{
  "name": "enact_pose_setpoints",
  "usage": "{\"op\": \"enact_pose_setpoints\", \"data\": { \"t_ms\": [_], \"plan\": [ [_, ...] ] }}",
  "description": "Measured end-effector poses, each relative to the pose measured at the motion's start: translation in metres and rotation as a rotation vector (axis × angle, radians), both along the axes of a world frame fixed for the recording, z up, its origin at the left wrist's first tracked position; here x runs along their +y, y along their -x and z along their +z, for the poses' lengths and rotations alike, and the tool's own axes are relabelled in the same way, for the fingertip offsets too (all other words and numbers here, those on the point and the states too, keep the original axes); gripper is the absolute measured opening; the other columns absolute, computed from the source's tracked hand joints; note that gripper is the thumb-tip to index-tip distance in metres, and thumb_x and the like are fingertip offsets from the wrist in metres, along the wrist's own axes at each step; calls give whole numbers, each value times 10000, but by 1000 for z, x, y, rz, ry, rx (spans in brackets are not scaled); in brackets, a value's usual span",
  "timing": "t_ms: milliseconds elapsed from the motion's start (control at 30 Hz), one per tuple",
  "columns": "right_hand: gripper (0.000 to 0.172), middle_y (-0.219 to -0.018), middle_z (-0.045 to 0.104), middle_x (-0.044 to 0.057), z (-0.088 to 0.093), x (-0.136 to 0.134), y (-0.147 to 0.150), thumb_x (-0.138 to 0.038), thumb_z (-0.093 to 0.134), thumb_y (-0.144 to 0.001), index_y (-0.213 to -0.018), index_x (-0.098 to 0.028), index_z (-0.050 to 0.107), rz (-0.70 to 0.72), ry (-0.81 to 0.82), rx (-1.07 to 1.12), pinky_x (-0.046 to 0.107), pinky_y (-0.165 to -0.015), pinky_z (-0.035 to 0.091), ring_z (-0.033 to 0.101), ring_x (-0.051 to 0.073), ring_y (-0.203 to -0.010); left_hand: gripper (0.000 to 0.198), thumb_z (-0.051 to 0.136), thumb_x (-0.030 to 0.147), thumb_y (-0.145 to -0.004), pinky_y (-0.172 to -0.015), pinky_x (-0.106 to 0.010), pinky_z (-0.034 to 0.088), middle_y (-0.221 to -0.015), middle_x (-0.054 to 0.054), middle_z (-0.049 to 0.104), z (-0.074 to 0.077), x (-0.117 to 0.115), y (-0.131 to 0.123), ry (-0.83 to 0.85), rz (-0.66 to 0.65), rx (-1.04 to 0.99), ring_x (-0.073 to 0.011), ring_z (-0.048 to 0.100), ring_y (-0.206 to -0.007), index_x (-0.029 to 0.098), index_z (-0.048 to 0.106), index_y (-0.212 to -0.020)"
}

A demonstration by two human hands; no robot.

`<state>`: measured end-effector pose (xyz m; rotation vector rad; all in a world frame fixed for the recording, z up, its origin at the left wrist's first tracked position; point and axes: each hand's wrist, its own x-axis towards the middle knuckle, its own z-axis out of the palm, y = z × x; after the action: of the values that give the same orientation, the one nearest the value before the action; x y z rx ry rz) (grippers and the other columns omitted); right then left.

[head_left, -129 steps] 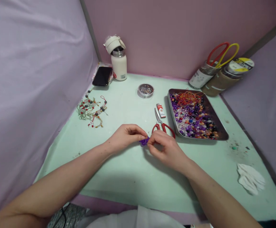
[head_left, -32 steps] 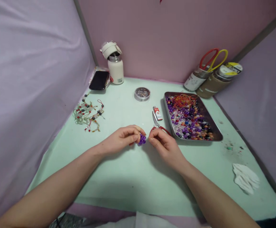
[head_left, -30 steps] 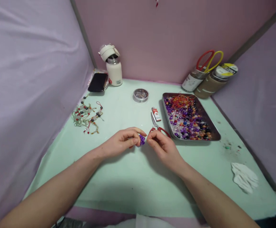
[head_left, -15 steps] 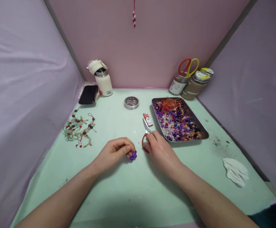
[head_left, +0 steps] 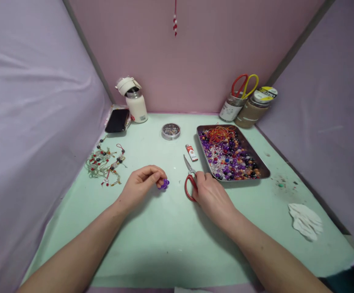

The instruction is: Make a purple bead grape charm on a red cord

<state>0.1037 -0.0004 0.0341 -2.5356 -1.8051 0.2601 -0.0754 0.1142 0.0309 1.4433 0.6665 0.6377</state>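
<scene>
Pinched in the fingertips of my left hand (head_left: 143, 183) is a small cluster of purple beads (head_left: 164, 184), held a little left of the table's middle. My right hand (head_left: 212, 193) is closed on one of the red handles of a pair of scissors (head_left: 190, 179), whose blades point away from me and look shut. Just beyond the blades lies a red and white lighter (head_left: 191, 152). Right of it, close to my right hand, stands a metal tray (head_left: 261, 170) full of loose purple, clear, black and orange beads, with tangled red-orange cord (head_left: 221, 134) on top.
A round clear case (head_left: 171, 130) sits at the back middle. Strung bead pieces (head_left: 105, 162), a phone (head_left: 117, 121) and an open cream bottle (head_left: 137, 106) are at left. Two jars (head_left: 230, 109) stand at back right, one holding scissors. A white glove (head_left: 305, 221) lies at right.
My left hand has drawn back to the left and slightly away from me with the purple beads. My right hand and the scissors have shifted a little to the right.
</scene>
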Motion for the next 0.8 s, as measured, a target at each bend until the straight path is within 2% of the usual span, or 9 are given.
{"op": "enact_pose_setpoints", "data": {
  "t_ms": [200, 367, 600, 800],
  "plan": [
    [265, -919, 625, 70, -5, -1, -13, -154, 494, -790, -1054, -171, 481, 31, -142, 436, 267, -679, 415, 596, 180, -777, 183, 593, 329, -830, -686, -273, 438, -757, -38, 624, -3, 8, 3, -13, 75, -9, -122, 545, -676, 160, 655, -794],
    [332, -934, 645, 34, 0, -3, -23, -210, 529, -783, -1110, -217, 471, 44, -227, 580, 268, -699, 436, 607, 161, -769, 211, 600, 357, -818, -670, -274, 432, -729, -38, 614, -2, 16, 7, -33, 122, 45, -124, 533, -663, 155, 663, -806],
    [442, -1052, 584, 84, 8, -9, -22, -311, 618, -756, -1172, -218, 496, 264, -287, 469, 331, -789, 467, 585, 214, -926, 214, 626, 356, -789, -649, -261, 426, -702, -34, 616, 2, 25, 11, -57, 199, 36, -115, 529, -635, 147, 671, -778],
    [375, -1043, 574, 69, 8, -8, -10, -271, 609, -794, -1151, -217, 508, 337, -262, 424, 315, -776, 470, 576, 201, -925, 200, 624, 348, -785, -662, -248, 435, -697, -27, 630, 2, 23, 10, -52, 201, 20, -111, 547, -642, 154, 673, -778]
  ]
}}
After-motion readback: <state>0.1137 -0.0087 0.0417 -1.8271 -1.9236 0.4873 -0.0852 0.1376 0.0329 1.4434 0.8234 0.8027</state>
